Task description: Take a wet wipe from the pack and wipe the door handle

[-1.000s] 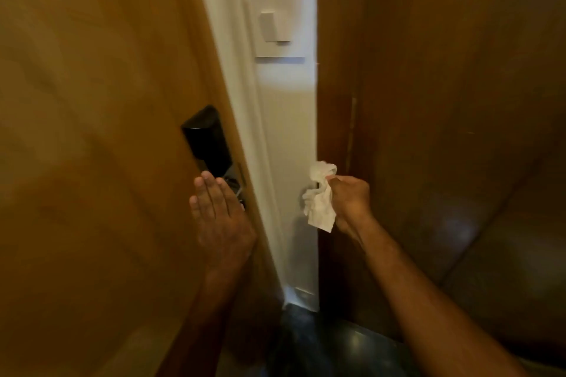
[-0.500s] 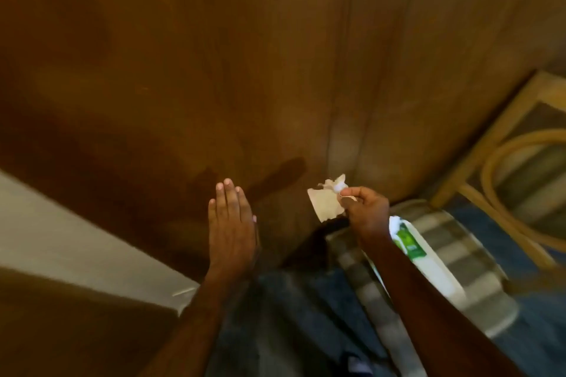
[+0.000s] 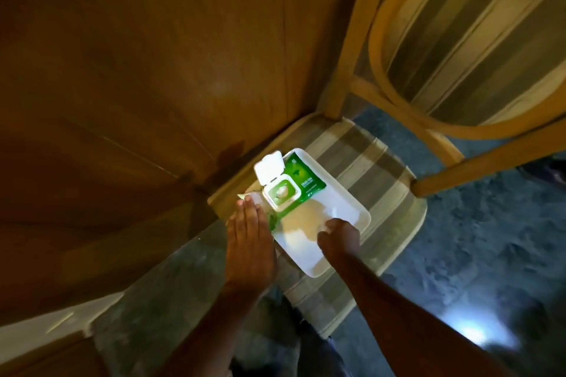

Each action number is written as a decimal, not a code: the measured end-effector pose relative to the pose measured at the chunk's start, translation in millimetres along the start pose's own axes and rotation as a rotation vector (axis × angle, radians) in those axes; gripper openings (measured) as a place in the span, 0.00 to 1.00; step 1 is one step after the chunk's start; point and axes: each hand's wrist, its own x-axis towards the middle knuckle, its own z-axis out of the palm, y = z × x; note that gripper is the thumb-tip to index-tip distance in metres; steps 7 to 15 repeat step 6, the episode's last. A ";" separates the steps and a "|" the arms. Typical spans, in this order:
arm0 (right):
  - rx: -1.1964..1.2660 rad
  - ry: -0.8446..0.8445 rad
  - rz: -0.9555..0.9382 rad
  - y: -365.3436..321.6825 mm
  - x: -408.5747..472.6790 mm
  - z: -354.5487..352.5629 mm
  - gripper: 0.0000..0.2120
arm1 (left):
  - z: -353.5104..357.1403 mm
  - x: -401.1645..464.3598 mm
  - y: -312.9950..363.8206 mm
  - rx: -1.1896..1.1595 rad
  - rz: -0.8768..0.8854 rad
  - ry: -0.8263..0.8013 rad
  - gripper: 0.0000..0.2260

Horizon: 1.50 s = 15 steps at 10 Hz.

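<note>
A green wet wipe pack [image 3: 301,184] lies on a white tray [image 3: 352,199] with its white flip lid [image 3: 269,167] open and a wipe tip showing in the hole. My left hand [image 3: 249,239] is flat with fingers straight, its tips at the pack's near left corner. My right hand [image 3: 338,236] is curled over the tray's near half, fingers closed on the edge of a pale used wipe [image 3: 298,223] that rests on the tray. The door handle is out of view.
The tray sits on the striped cushion [image 3: 382,168] of a wooden chair whose curved back [image 3: 428,70] rises at the upper right. Brown wooden panelling [image 3: 153,70] fills the left and top. Dark blue-grey floor [image 3: 490,254] spreads to the right.
The view swung from the door and its handle down to the chair. My right hand carried the wipe down onto the tray, and my left hand came off the door to the pack.
</note>
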 end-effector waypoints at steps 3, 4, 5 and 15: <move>-0.300 0.080 -0.138 16.2 30.9 19.6 0.09 | 27.2 8.2 -29.8 0.079 -0.086 -0.032 0.32; -0.586 0.008 -0.231 2.3 30.3 9.2 0.11 | 13.3 3.0 -47.0 0.106 -0.087 -0.014 0.31; -0.696 -0.021 -0.319 -12.5 16.1 3.3 0.14 | -6.1 -4.9 -55.4 0.135 -0.077 0.039 0.30; -0.491 0.052 -0.618 -34.3 -19.0 9.2 0.11 | -33.9 -14.8 -66.2 0.141 -0.201 0.108 0.32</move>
